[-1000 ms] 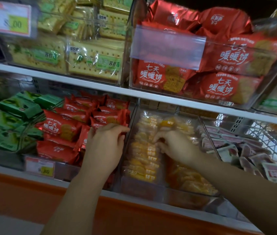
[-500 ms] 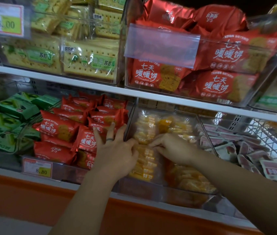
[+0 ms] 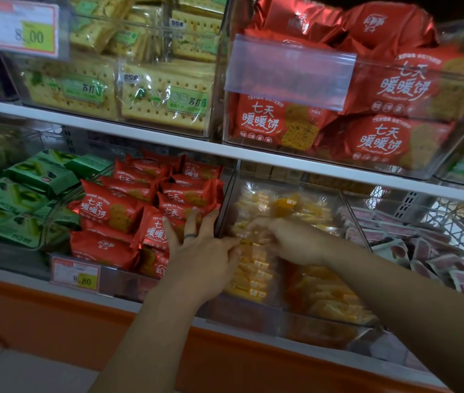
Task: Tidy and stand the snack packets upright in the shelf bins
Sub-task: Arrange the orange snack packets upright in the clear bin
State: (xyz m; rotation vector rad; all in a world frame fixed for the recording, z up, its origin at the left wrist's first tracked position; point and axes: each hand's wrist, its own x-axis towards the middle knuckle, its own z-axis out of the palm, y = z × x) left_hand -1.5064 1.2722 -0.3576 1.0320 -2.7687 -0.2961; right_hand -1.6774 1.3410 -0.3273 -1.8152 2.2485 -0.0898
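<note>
While the big see-through plastic bin (image 3: pixel 253 313) holds them, the yellow snack packets in clear wrap (image 3: pixel 250 276) make a long row from the front of the bin to the back, right between both hands. The left hand (image 3: pixel 202 251) lies flat with straight, spread fingers on the shiny red foil packets (image 3: pixel 106 208) next door. The right hand (image 3: pixel 296 242) is the nearer one, its fingers curled and pinching a yellow packet mid-row, so I think it should stand the leaning packets up.
</note>
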